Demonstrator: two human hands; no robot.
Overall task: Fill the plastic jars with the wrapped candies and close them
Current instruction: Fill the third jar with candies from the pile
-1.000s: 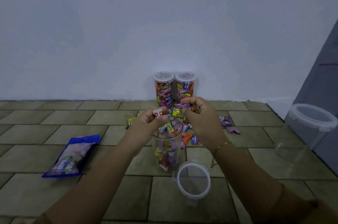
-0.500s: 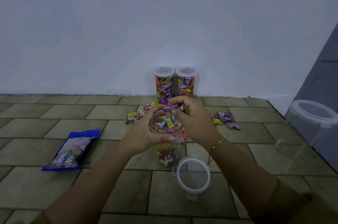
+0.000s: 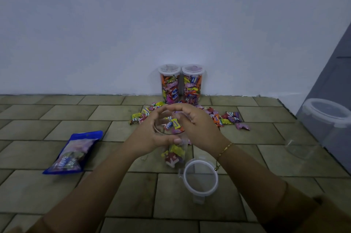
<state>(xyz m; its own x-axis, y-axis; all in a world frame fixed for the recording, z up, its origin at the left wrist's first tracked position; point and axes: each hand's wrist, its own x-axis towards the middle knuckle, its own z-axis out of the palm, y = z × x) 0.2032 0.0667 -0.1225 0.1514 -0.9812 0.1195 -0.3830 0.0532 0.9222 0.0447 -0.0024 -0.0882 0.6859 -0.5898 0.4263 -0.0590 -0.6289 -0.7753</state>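
Fingers of the left hand (image 3: 150,133) curled round the rim of the clear plastic jar (image 3: 173,149) on the tiled floor (image 3: 114,191); the right hand (image 3: 197,126) hovered above its mouth, fingers loosely curled, holding nothing visible. Wrapped candies (image 3: 171,124) lay inside.

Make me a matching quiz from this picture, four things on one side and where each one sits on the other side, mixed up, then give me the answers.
Things:
1. blue candy bag
2. loose lid
3. two full jars
4. open jar

Places:
A. against the wall, side by side, lids on
B. between the two hands
C. flat on the tiles, far left
D. on the tiles, nearest the camera

Pairs: 1-C, 2-D, 3-A, 4-B
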